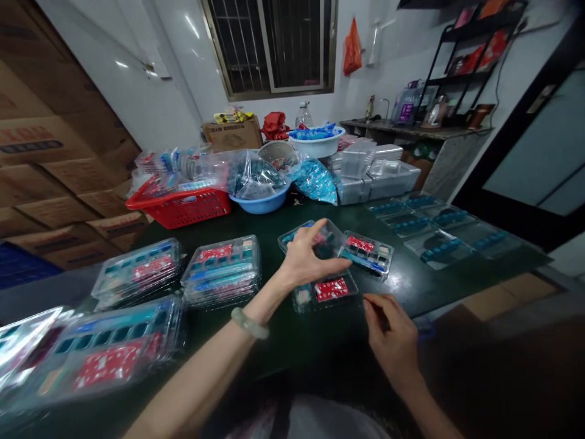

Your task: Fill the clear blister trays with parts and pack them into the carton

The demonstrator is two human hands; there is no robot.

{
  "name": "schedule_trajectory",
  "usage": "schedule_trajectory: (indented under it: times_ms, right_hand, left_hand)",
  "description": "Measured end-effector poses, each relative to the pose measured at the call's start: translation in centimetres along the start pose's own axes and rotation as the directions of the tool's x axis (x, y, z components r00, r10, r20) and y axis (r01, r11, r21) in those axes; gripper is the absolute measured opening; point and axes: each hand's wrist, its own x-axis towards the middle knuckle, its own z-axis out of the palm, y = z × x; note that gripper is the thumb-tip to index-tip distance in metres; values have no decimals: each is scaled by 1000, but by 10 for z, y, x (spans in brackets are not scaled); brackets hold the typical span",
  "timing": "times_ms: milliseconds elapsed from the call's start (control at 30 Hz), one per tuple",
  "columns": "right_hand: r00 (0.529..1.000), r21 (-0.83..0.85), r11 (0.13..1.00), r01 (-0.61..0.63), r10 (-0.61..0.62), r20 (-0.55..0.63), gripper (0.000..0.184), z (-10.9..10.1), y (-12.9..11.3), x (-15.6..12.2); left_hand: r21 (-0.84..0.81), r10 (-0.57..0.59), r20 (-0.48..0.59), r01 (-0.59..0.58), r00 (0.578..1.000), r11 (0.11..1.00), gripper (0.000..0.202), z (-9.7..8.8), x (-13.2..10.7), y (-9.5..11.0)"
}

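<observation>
My left hand (308, 256), with a pale bangle at the wrist, reaches over a clear plastic case (351, 285). Its thumb and forefinger are spread wide apart. Inside this case lie a red patterned packet (331, 289) and a small pale piece; my hand covers its far part. Beyond the fingers a clear lid-like plastic piece (336, 236) stands tilted. My right hand (390, 332) is just right of the case's near corner, fingers curled and thumb against fingertip; whatever they may pinch is too small to see. Another filled case (368, 253) lies to the right.
Stacks of filled cases (222, 268) stand left on the dark green table (274, 341). A red basket (192, 207), a blue basin (262, 204) and stacked clear boxes (365, 177) line the back. Clear trays with teal pieces (439, 225) lie right. Cartons (59, 140) are piled left.
</observation>
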Motion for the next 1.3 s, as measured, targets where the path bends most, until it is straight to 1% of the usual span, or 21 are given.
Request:
schedule_trajectory:
  times_ms: [33,67,100,133,200,267,333,500,633,733,867,933,1067,1200,1300]
  right_hand:
    - [1000,-11,999,-31,31,6,13,-1,8,-4]
    - [998,-23,998,-56,56,15,12,-1,15,-7]
    - [997,-36,996,-77,77,23,11,-1,21,-10]
    - [995,-48,995,-92,93,30,11,0,26,-13]
    - [993,-68,992,-108,111,36,11,2,33,-15]
    - [992,-77,990,-115,119,39,12,3,36,-15]
    - [991,-84,989,-121,126,55,13,5,39,-13]
    - [985,-134,984,-117,132,108,14,6,43,-7]
    - [982,-146,982,-118,138,133,15,5,45,-6]
    - [980,-140,983,-123,142,141,15,5,46,-5]
    - [981,-142,983,-119,139,139,15,6,47,-6]
    - [981,-147,983,-114,135,139,14,6,47,-6]
    - [981,-145,983,-112,133,142,13,6,46,-6]
    - [981,-154,983,-104,126,145,13,7,46,-6]
    - [980,-149,983,-109,131,148,14,7,47,-4]
  left_hand:
    - [183,9,31,-15,999,983,93,10,3,2]
    - [337,10,64,-31,998,941,96,22,4,1]
    - [451,3,100,-48,995,891,99,33,5,-1]
    - [530,-12,133,-61,991,846,100,44,5,-5]
    - [610,-43,180,-78,983,788,100,61,4,-16]
    - [636,-51,212,-98,976,765,97,68,3,-26]
    - [642,-37,236,-127,971,756,97,68,2,-34]
    - [609,-14,318,-193,948,769,99,55,6,-41]
    - [584,14,326,-213,945,783,93,47,13,-44]
    - [590,19,340,-230,940,774,90,42,19,-44]
    - [571,25,402,-272,915,774,90,38,24,-43]
    - [553,12,421,-268,907,789,91,37,24,-43]
    - [531,9,404,-242,915,812,91,39,20,-46]
    - [552,10,382,-237,924,800,94,41,17,-48]
    - [582,-7,343,-207,939,786,93,40,18,-44]
